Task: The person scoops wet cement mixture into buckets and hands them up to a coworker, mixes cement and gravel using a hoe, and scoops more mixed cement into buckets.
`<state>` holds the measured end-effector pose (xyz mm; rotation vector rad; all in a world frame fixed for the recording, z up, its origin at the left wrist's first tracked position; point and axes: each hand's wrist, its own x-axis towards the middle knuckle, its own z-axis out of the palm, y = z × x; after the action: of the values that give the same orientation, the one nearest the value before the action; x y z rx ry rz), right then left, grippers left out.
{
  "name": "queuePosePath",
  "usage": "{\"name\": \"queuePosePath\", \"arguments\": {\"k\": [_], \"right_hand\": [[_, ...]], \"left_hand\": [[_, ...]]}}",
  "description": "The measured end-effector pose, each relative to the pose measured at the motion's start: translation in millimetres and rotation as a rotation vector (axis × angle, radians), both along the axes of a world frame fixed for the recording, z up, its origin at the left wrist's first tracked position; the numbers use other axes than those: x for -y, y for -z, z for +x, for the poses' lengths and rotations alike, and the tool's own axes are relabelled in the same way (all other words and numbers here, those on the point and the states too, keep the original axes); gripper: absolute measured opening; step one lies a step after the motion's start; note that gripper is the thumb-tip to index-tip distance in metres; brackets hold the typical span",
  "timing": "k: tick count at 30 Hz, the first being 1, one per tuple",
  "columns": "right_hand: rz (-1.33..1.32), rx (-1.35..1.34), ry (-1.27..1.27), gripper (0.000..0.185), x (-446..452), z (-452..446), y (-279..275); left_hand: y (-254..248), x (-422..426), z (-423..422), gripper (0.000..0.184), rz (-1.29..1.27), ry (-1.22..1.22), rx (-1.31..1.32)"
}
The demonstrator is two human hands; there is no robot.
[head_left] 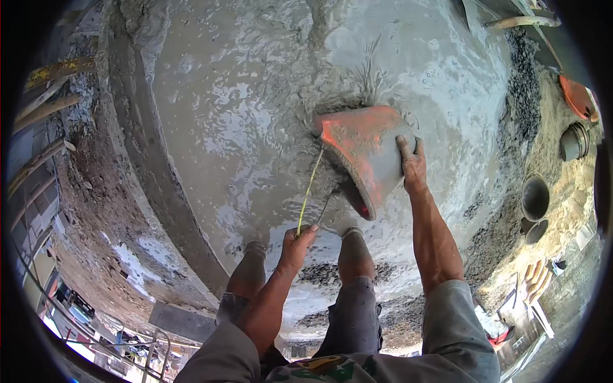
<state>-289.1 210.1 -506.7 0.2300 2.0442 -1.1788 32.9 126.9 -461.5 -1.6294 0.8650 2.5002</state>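
An orange plastic scoop-shaped basket [373, 143], smeared with grey cement, lies tipped on its side in the wet concrete [211, 147]. A yellowish cord [310, 185] runs from its near left corner down to my left hand [299, 244], whose fingers are closed around it. A second, greyish strand [324, 209] also leads into that hand. My right hand [413, 165] grips the basket's right side, fingers bent against the grey-coated plastic. The basket's inside is mostly turned from view. Both hands are coated with cement.
My legs [355, 258] stand in the wet concrete. A raised edge [163, 172] curves along the left. Gravel [523, 89] borders the right, with black buckets [535, 196] and another orange basket [578, 99] beyond. Wooden poles [48, 112] stick in from the left.
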Motion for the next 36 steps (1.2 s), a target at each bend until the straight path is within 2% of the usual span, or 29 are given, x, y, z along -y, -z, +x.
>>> {"name": "queuePosePath", "arguments": {"k": [2, 3, 6, 7, 9, 10, 12, 14, 16, 18, 22, 23, 25, 26, 27, 28, 29, 30, 32, 33, 34, 36], "right_hand": [[0.016, -0.044, 0.027, 0.071, 22.9, 48.3, 31.9], [0.052, -0.047, -0.164, 0.076, 37.7, 63.3, 37.5], [0.209, 0.011, -0.395, 0.072, 61.1, 91.5, 56.0], [0.108, 0.107, -0.362, 0.072, 61.3, 86.2, 36.0], [0.115, -0.033, -0.214, 0.069, 37.2, 90.0, 40.7], [0.123, -0.084, -0.139, 0.068, 20.4, 99.3, 31.8], [0.124, 0.311, 0.151, 0.065, 4.2, 85.0, -76.0], [0.247, 0.083, -0.206, 0.061, -69.5, 88.4, -81.0], [0.433, 0.057, -0.566, 0.056, -114.1, 68.7, -149.1], [0.461, 0.035, -0.723, 0.052, -158.4, 40.5, -204.8], [0.681, -0.124, -0.73, 0.049, -234.1, -37.0, -286.1], [0.73, -0.24, -0.773, 0.046, -261.6, -61.2, -280.1], [0.688, -0.38, -0.627, 0.041, -272.3, -100.7, -316.7], [0.659, -0.374, -0.414, 0.043, -275.2, -115.6, -319.9], [0.597, -0.314, -0.27, 0.042, -299.4, -148.6, -280.2], [0.458, -0.199, -0.088, 0.034, -260.4, -140.6, -336.7], [0.303, -0.117, -0.073, 0.023, -255.5, -155.9, -334.5], [0.345, -0.145, -0.061, 0.018, -223.9, -144.9, -371.7], [0.253, -0.158, -0.091, 0.018, -202.3, -144.9, -368.7], [0.23, -0.158, -0.103, 0.019, -192.6, -136.5, -372.9], [0.203, -0.158, -0.119, 0.02, -179.1, -128.7, -377.6], [0.136, -0.072, -0.175, 0.022, -154.6, -97.8, -400.8]], "left_hand": [[-19.2, 4.1, 34.0, 0.031, -0.085, -0.089, 0.115], [-36.0, 12.4, 44.4, 0.031, -0.136, -0.135, 0.186], [-78.8, 45.7, 15.8, 0.028, -0.218, 0.162, 0.544], [-101.4, 51.6, -5.9, 0.029, -0.296, 0.168, 0.53], [-142.9, 61.9, -55.8, 0.038, -0.461, 0.156, 0.481], [-159.2, 59.9, -70.1, 0.032, -0.452, 0.12, 0.495], [-177.1, 57.8, -90.0, 0.024, -0.434, 0.071, 0.499], [-187.2, 63.5, -92.9, 0.024, -0.372, -0.069, 0.46], [-258.8, 79.0, -116.6, 0.023, -0.241, -0.199, 0.369], [-294.8, 88.2, -97.4, 0.021, -0.19, -0.284, 0.358], [-384.0, 114.2, -80.5, 0.02, -0.236, -0.369, 0.238], [-410.2, 121.5, -78.2, 0.02, -0.243, -0.377, 0.215], [-470.4, 130.7, -64.3, 0.02, -0.291, -0.428, 0.093], [-505.3, 137.0, -54.6, 0.021, -0.334, -0.456, 0.029], [-547.2, 141.6, -44.9, 0.026, -0.362, -0.475, 0.032], [-587.8, 147.4, -32.8, 0.029, -0.424, -0.537, -0.042], [-624.9, 148.2, -19.2, 0.031, -0.48, -0.594, -0.114], [-655.7, 146.5, -5.9, 0.035, -0.528, -0.637, -0.181], [-714.7, 150.4, 24.4, 0.045, -0.632, -0.676, -0.469], [-749.8, 150.3, 33.2, 0.049, -0.756, -0.653, -0.469], [-775.7, 154.6, 48.1, 0.049, -0.833, -0.63, -0.551], [-835.2, 164.9, 73.6, 0.031, -0.891, -0.634, -0.6]]}}
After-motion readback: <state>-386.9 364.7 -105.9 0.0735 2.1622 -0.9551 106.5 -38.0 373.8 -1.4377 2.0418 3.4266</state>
